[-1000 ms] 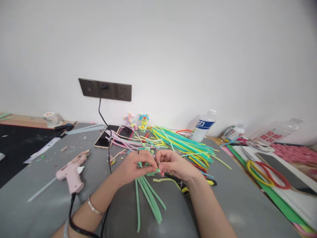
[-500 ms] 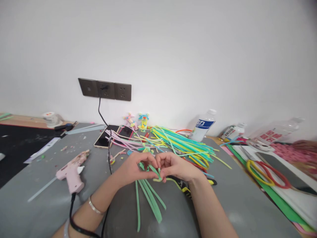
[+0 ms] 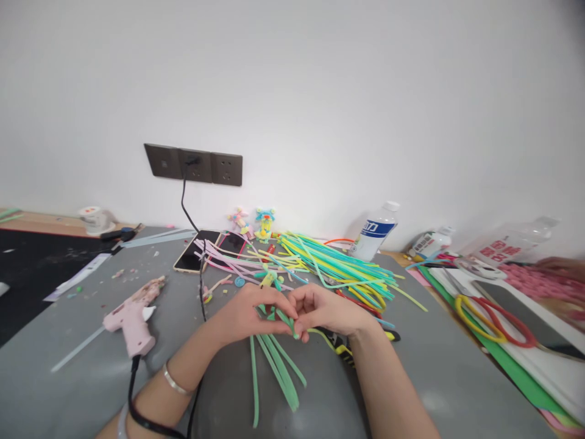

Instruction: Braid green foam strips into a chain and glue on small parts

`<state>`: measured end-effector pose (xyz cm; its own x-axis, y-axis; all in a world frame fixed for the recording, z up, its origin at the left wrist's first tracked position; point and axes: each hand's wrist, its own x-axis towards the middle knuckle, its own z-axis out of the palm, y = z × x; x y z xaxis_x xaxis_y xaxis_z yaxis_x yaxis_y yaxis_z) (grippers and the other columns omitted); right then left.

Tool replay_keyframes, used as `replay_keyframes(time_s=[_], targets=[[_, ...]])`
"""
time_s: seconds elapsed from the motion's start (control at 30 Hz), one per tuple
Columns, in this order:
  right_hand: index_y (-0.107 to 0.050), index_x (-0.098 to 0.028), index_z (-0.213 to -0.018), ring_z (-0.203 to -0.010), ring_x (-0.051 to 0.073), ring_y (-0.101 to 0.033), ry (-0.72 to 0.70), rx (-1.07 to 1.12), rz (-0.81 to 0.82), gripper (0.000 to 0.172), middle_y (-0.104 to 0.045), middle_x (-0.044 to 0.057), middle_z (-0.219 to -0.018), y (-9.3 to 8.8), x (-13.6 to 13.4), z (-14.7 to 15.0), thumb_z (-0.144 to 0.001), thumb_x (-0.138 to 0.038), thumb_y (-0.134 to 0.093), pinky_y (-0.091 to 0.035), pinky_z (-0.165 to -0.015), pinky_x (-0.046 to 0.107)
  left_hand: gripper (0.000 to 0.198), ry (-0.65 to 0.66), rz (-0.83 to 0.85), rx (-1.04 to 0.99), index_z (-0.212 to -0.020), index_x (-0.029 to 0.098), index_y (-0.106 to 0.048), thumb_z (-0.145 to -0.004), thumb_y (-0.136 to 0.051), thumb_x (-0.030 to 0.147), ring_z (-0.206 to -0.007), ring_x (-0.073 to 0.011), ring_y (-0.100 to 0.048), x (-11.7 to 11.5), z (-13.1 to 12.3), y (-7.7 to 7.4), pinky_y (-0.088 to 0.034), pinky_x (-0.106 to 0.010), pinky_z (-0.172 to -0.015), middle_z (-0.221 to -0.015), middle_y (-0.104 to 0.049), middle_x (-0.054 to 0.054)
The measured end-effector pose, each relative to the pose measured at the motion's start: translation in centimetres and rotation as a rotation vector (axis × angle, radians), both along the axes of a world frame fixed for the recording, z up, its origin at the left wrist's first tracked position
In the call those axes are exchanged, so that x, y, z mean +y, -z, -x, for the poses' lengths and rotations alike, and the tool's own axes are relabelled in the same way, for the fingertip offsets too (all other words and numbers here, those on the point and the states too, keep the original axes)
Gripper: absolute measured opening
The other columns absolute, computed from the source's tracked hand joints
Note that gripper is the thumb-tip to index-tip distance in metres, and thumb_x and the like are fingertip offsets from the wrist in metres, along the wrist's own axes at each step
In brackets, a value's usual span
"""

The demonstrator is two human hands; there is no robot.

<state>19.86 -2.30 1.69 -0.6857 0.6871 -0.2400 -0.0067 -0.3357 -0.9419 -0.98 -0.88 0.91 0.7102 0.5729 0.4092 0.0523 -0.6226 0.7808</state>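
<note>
My left hand [image 3: 247, 316] and my right hand [image 3: 326, 311] meet fingertip to fingertip low over the grey table [image 3: 68, 378]. Both pinch one green pipe cleaner [image 3: 284, 318], bent between them. Several more green pipe cleaners [image 3: 274, 366] lie on the table just below the hands, pointing toward me. A yellow-green strip [image 3: 320, 332] curls under my right hand.
A heap of coloured pipe cleaners [image 3: 333, 265] lies behind the hands. A pink glue gun [image 3: 132, 317] rests at left, its cable running past my left forearm. Two phones [image 3: 196, 253], a water bottle [image 3: 375, 231], small figures [image 3: 264, 224] and red and yellow rings [image 3: 493, 317] stand around. Another person's hand [image 3: 560, 268] shows at far right.
My hands have dropped slightly toward the table and turned the green pipe cleaner, bending it further. Another person's hand has come in at the far right.
</note>
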Motion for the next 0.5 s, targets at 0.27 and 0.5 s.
replay_keyframes(time_s=[0.27,0.5], targets=[[-0.068,-0.013,-0.073,-0.051,0.008,-0.065,0.039,-0.039,-0.007,0.019,-0.072,-0.001,-0.063,-0.23,0.04,-0.08,-0.065,-0.024,-0.083,-0.053,-0.055,0.017,0.015,-0.061,-0.075,-0.02,-0.081,0.021,-0.073,-0.083,-0.069,0.035,-0.069,-0.0136,-0.06,-0.01,0.05,0.12,-0.044,-0.023,-0.066,-0.073,-0.07,-0.002],[-0.067,-0.013,-0.075,-0.052,0.008,-0.065,0.097,-0.004,-0.042,0.024,-0.072,0.0,-0.065,-0.26,0.13,0.05,-0.068,-0.03,-0.082,-0.054,-0.055,0.018,0.024,-0.129,-0.132,-0.056,-0.076,0.02,-0.074,-0.084,-0.066,0.042,-0.064,-0.0137,-0.06,0.22,-0.12,0.27,-0.044,-0.024,-0.063,-0.068,-0.07,-0.003]])
